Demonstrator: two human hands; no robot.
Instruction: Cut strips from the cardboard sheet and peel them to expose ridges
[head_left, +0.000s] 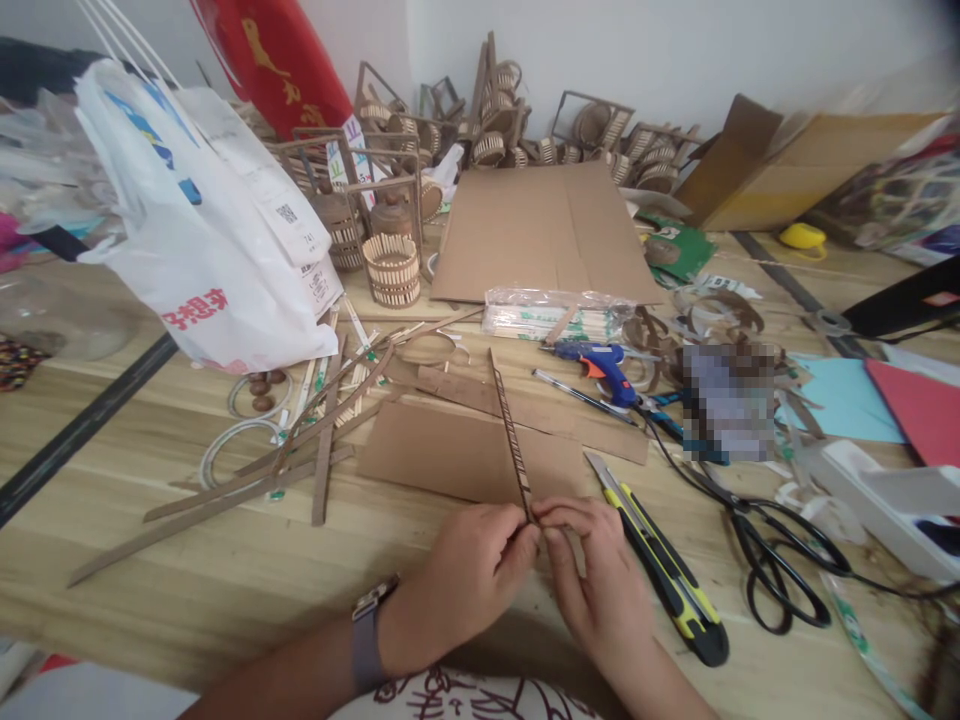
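Observation:
My left hand (472, 570) and my right hand (600, 570) meet at the near end of a narrow brown cardboard strip (510, 430), both pinching it between thumb and fingers. Dark slanting marks run along the strip, which points away from me. Under its middle lies a flat cardboard piece (442, 450), with longer cardboard strips (555, 415) behind. Close to my right hand rests a yellow-and-black utility knife (667, 560), its blade out. Beyond the knife are a pen (581, 393) and a blue hot glue gun (600, 370).
Black scissors (772, 550) lie at the right. Loose cardboard strips (322, 470) and tape rings (240, 450) spread on the left, near a white plastic bag (202, 230). A small slatted bucket (392, 270) and a large cardboard sheet (547, 230) stand farther back, before several similar wooden-looking models.

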